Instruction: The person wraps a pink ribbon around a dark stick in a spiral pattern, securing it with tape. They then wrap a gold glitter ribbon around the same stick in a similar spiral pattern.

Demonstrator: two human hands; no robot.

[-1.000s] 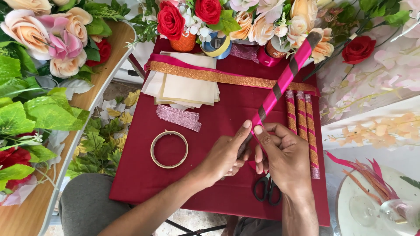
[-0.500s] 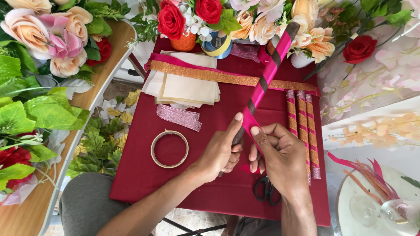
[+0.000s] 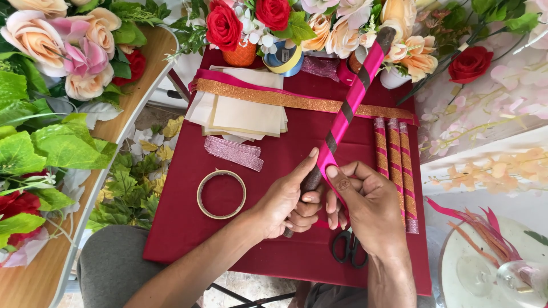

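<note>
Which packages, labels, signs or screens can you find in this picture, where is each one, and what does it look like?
No packages, signs or screens show on the red table.
Tape roll: at the table's far edge among the flowers, round, with a blue and yellow band like a label; any print is too small to tell.
</note>
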